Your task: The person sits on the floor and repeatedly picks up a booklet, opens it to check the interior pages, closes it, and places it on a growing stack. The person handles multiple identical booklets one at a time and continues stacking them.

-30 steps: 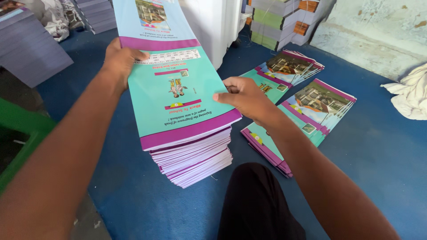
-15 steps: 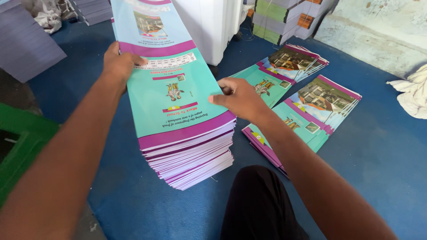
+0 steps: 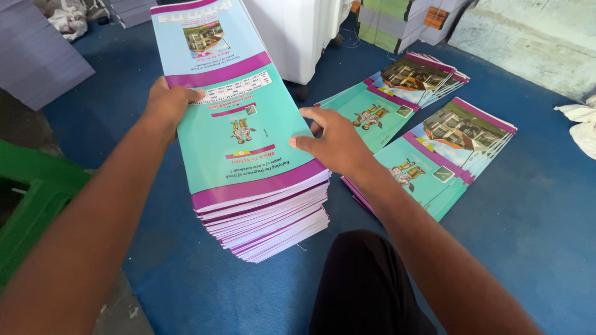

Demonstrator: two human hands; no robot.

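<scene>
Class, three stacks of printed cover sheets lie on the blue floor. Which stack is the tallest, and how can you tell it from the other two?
The tall stack gripped by the left hand and right hand. The far stack and right stack are thin, fanned and untouched.

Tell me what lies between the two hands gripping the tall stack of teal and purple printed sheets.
In the head view, only the stack's top teal sheet lies between the left hand and right hand; each grips an opposite side edge.

Glossy paper covers (image 3: 245, 142) top the stack; matt blue cloth mat (image 3: 534, 211) lower right; green plastic crate (image 3: 31, 205) left.
</scene>
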